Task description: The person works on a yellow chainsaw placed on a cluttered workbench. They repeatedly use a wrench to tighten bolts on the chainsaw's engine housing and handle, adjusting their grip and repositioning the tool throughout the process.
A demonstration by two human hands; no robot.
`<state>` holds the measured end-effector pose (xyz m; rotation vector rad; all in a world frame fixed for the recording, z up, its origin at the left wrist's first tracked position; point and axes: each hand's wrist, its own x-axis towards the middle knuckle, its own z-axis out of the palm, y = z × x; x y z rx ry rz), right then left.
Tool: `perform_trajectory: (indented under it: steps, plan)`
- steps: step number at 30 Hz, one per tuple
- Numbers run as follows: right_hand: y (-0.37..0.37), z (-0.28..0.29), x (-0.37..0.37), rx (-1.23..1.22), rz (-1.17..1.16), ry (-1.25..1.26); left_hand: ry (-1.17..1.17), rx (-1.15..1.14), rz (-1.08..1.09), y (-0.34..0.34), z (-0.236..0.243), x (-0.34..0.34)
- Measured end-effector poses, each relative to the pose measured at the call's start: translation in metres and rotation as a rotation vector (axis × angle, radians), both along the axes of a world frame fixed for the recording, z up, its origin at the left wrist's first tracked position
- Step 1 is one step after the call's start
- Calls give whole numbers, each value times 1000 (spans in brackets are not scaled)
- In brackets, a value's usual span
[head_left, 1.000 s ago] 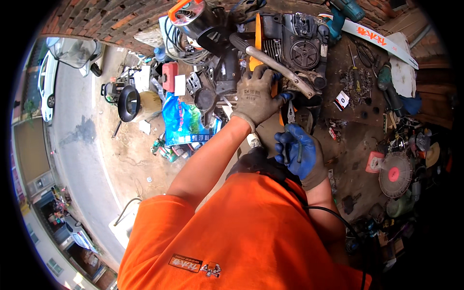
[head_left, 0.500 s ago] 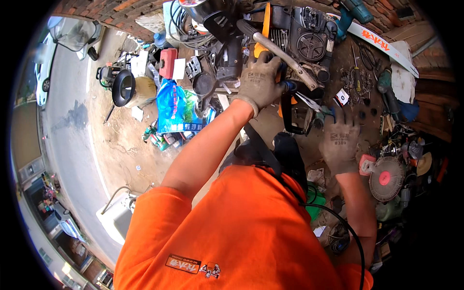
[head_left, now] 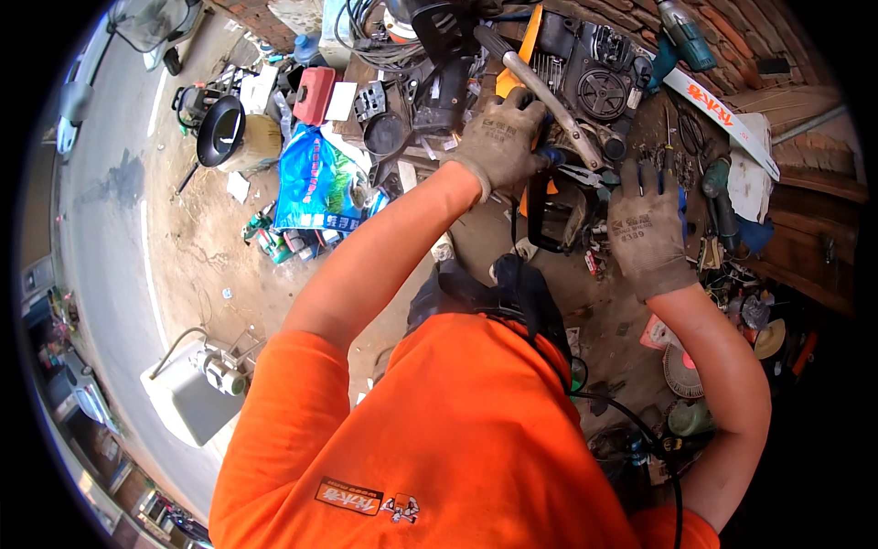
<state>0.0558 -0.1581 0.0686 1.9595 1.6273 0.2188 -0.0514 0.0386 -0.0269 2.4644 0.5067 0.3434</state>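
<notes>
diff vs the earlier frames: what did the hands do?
The right hand, in a grey work glove, went from close to the chest out to the right over the cluttered workbench, then up toward the black-and-orange chainsaw body; its fingers now reach the pliers-like tool. Whether it grips anything, I cannot tell. The left hand stayed pressed on the chainsaw by its grey metal handle bar.

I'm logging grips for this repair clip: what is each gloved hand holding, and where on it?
The left hand grips the chainsaw by its grey handle bar. The right hand lies on the workbench clutter; any hold cannot be told.
</notes>
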Motion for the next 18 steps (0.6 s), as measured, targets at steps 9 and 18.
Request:
perform_trajectory:
  steps: [9, 18]
  plan:
    - [14, 6, -11, -331, -102, 55, -7, 30, 34, -7, -1, 0]
    - [32, 8, -10, -179, -130, 181, -11, 21, 57, -7, -4, 0]
